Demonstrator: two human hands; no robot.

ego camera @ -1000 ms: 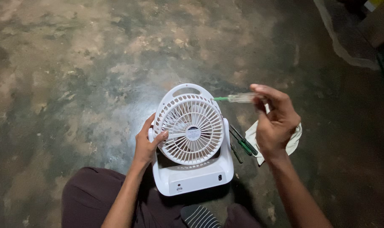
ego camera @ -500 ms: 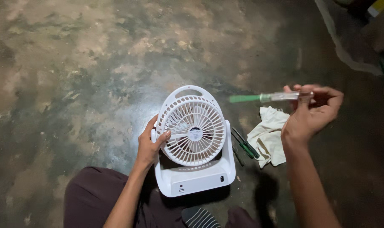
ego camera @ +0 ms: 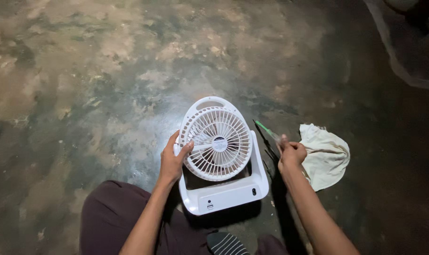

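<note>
Since half a second ago, the right hand [ego camera: 291, 154] has come down from beside the fan's top to just above the floor at the fan's right, and the green-handled screwdriver [ego camera: 267, 131] it carries now slants up and to the left rather than lying level.

Head view: the right hand is closed around the screwdriver's handle, the tip pointing toward the fan's upper right edge. The left hand [ego camera: 173, 159] grips the left rim of the round grille of the small white fan [ego camera: 221, 156], fingers curled over the front. The fan stands upright on the mottled concrete floor [ego camera: 91, 85], between the person's knees, with a small round label at the grille's centre and a button and port on its base. A crumpled white cloth [ego camera: 325, 156] lies on the floor just beside the right hand.
</note>
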